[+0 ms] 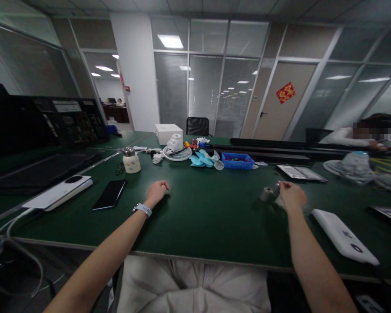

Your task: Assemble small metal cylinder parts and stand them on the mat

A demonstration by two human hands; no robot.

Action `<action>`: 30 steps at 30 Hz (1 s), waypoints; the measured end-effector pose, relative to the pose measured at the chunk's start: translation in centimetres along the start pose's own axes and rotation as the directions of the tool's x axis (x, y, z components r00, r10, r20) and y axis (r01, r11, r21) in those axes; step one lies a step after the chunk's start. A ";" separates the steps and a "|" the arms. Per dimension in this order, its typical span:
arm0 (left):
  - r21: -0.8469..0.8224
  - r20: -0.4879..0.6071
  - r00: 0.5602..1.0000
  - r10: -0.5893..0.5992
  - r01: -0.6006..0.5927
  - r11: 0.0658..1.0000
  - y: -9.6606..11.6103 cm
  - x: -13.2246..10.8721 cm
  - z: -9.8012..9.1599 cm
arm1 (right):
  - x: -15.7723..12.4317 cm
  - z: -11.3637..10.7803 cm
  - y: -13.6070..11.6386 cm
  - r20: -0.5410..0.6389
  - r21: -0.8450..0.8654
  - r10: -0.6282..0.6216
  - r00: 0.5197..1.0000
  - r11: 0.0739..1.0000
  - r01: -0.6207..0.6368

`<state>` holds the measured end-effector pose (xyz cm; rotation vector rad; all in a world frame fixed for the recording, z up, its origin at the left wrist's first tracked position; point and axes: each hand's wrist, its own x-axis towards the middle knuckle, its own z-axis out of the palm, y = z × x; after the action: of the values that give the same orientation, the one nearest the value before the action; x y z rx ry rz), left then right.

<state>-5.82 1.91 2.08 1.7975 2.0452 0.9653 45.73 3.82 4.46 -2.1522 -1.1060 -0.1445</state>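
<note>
My left hand rests on the green table in a loose fist, with a light watch on the wrist. Nothing shows between its fingers. At the right, my right hand pinches the top of a small grey metal cylinder, partly hidden by the fingertips. Just left of it a second grey cylinder stands upright on the table. To the right of this hand lies a long white device with a round dark button.
A black phone, a cream bottle and a white slab with a cable lie leftward. Farther back are a white fan, blue fan blades and a blue basket. Another person leans on the table.
</note>
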 end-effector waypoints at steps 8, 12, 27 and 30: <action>-0.002 0.007 1.000 0.005 -0.005 1.000 0.0 -0.1 0.0 | 0.1 0.5 0.4 0.021 -0.022 -0.005 1.000 1.000 0.005; -0.006 -0.001 1.000 0.009 -0.009 1.000 0.1 -0.1 -0.1 | -0.4 -0.2 -0.2 -0.153 0.019 -0.050 0.987 0.998 0.054; -0.005 0.012 1.000 0.021 -0.021 1.000 -0.1 -0.1 0.1 | -1.0 1.7 0.3 0.353 0.046 -0.276 0.894 0.960 0.278; -0.006 0.016 1.000 0.023 -0.023 1.000 -0.2 -0.2 0.2 | -1.3 2.1 -0.1 0.300 0.052 -0.289 0.909 0.957 0.287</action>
<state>-5.81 1.76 1.81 1.8236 2.0143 0.9592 44.40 4.35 2.48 -2.0376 -1.6000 0.0623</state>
